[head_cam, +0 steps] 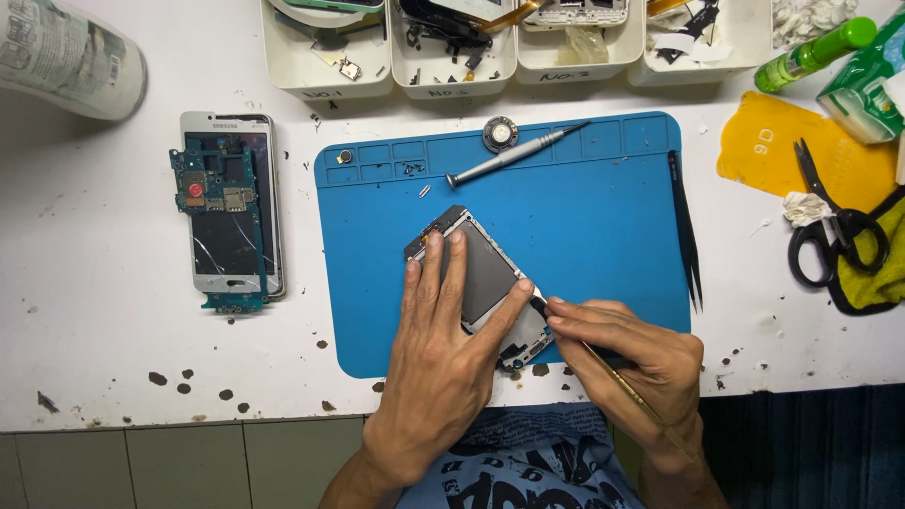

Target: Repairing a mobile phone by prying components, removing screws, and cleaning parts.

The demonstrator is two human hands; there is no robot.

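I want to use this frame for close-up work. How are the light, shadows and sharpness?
Head view: light is even and bright, with soft shadows under the left hand and right hand; the blue mat and phone frame are sharp and free of glare; the white roll at the top-left corner looks soft and stretched by the wide lens.

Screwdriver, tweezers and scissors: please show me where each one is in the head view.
screwdriver point(514, 155), head view, on the middle of its grey handle.
tweezers point(685, 226), head view, on the middle of the black arms.
scissors point(837, 226), head view, near the pivot above the black handles.
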